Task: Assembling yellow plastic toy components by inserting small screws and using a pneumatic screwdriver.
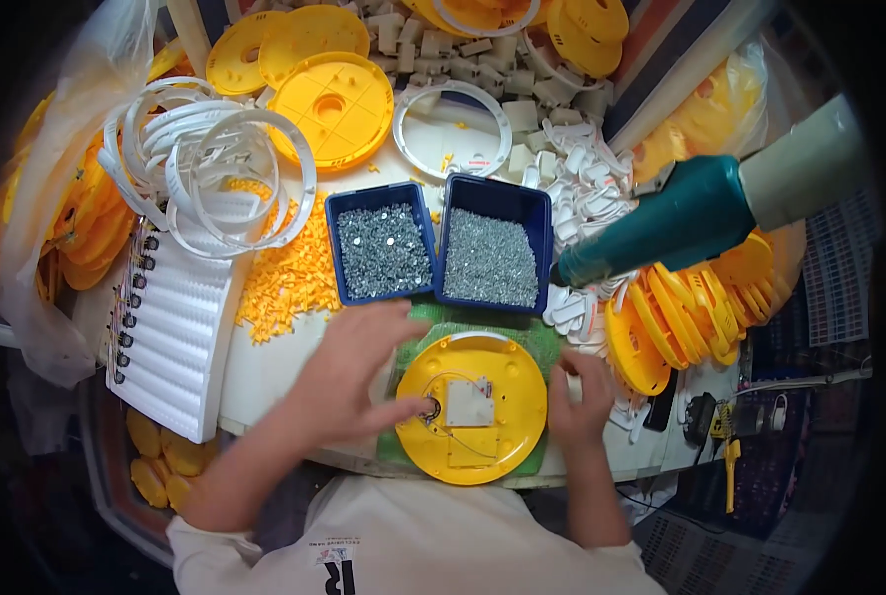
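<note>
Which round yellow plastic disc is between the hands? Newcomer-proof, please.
On the white table, find two navy plastic trays of small silvery parts. Below them in the picture, on a green mat, the round yellow disc lies between the left hand and right hand. Unlike other yellow discs in view, it shows a square white block.

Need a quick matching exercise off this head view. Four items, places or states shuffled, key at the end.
Items
1. round yellow housing
2. right hand
3. heap of small yellow plastic parts
4. white ridged tray

Places or states
A. at the housing's right edge
B. has a row of small dark parts along its left side
C. on the green mat, with a white box and thin wires on it
D. directly left of the left blue bin

Pairs: 1-C, 2-A, 3-D, 4-B
</note>
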### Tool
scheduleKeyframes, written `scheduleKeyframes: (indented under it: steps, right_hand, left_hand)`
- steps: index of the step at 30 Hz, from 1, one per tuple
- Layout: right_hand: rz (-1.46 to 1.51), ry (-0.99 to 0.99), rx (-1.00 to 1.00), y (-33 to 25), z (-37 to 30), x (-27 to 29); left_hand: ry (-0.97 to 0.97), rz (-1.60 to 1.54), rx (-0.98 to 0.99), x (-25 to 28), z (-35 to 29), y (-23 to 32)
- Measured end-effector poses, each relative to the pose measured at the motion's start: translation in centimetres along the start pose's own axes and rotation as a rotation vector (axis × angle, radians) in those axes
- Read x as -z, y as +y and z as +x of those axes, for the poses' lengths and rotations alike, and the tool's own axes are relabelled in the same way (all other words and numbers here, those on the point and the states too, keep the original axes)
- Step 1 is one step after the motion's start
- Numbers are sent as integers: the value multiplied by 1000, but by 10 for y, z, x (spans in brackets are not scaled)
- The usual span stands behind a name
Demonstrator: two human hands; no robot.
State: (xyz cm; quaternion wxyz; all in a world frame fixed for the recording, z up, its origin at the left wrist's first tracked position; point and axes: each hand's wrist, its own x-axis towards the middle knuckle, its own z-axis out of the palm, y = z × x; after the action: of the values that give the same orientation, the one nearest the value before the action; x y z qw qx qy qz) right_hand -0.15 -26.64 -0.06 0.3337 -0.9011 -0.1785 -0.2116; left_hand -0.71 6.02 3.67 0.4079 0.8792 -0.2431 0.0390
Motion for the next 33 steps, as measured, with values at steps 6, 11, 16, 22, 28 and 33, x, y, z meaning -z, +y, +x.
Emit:
scheduleKeyframes:
  steps: [6, 11, 16, 22, 28, 33]
  right_hand:
    - [275, 157, -591, 1, -99, 11]
    - [371, 174, -641, -1, -121, 2]
    - [364, 208, -659, 5, -124, 4]
    - [288, 243, -438, 20, -115, 2]
    - [-473, 423, -116, 57, -3, 114]
    - [-767, 118, -279, 121, 79, 175]
  left_hand:
    - [83, 179, -89, 29, 164, -58]
    - [-19, 795, -43, 28, 251, -135]
    - [-365, 766, 93, 17, 268, -140]
    - [-128, 622, -51, 30, 245, -141]
    - [120, 227, -222, 29, 195, -80]
    - [185, 51, -152, 32, 119, -23]
